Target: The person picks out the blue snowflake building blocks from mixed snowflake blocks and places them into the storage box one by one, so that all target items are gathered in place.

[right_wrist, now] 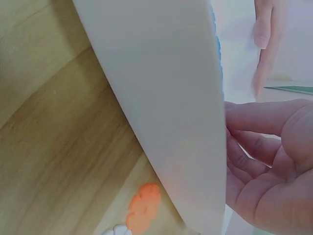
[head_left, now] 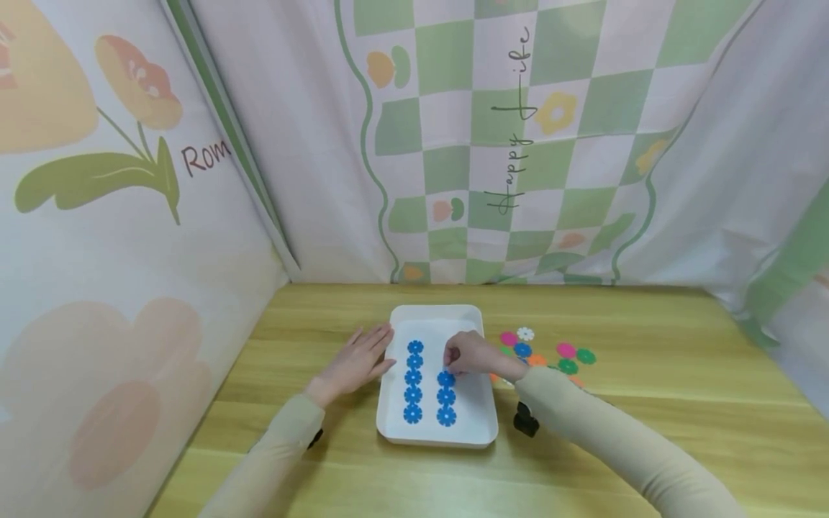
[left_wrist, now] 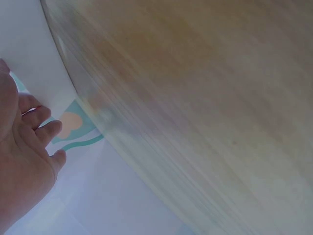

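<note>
On the wooden table stands a white plastic tray [head_left: 469, 433]. Inside it, blue flower-shaped plastic discs form two columns: a longer left column [head_left: 413, 394] and a right column of three visible discs [head_left: 446, 396]. My right hand [head_left: 471, 352] reaches over the tray's right wall, thumb and fingers pinched at the far end of the right column on a blue disc [head_left: 446, 378]. Its fingertips are partly hidden behind the tray wall in the right wrist view. With fingers extended, my left hand [head_left: 355, 362] rests against the tray's left rim.
Right of the tray lie loose flower-shaped discs, among them pink [head_left: 566, 350], green [head_left: 586, 356], white [head_left: 525, 334] and orange [right_wrist: 144, 208] ones. Patterned curtains [head_left: 447, 165] hang behind the table and along its left side.
</note>
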A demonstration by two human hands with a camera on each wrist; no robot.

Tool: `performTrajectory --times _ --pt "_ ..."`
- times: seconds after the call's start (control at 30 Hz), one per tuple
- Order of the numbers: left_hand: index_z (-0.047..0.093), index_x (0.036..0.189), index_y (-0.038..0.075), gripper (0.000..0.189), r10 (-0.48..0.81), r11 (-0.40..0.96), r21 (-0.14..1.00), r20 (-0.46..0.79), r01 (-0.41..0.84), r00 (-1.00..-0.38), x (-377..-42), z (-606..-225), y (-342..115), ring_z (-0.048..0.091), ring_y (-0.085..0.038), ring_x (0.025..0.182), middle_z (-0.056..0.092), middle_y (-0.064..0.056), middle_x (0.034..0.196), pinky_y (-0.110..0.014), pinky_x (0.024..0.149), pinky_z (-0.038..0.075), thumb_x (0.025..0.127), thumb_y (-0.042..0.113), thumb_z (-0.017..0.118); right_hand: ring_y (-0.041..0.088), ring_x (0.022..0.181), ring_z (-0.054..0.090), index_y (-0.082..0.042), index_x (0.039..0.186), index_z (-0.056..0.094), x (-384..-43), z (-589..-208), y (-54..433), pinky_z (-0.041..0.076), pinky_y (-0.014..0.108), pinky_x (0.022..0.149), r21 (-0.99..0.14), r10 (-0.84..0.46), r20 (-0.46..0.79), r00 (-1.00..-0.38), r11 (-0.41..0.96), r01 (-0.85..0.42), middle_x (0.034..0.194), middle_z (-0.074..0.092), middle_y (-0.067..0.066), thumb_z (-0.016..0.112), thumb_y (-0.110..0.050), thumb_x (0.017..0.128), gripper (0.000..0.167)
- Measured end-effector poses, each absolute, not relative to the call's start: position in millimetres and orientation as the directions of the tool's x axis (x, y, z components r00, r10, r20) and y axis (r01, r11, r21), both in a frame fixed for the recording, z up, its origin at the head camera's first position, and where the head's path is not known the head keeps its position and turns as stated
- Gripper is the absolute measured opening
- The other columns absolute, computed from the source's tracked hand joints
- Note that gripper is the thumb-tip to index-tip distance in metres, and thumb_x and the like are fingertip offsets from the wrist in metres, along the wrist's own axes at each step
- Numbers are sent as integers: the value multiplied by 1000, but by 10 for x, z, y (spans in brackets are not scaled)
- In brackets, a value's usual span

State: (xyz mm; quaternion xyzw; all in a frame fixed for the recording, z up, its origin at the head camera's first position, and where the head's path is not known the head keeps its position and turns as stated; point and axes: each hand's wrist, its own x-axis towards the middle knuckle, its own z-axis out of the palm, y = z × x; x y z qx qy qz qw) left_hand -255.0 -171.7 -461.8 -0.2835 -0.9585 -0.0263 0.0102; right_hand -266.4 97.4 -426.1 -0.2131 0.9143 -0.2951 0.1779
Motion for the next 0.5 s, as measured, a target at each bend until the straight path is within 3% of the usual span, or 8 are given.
performTrajectory --times 0.5 --pt "28 156 6 66 528 847 61 25 529 -849 -2544 -4618 -1707 29 -29 152 27 -10 164 -53 126 21 106 48 37 14 76 62 -1 92 66 -2748 -3933 1428 54 26 67 -633 -494 -111 -862 704 -322 88 68 9 67 -5 90 5"
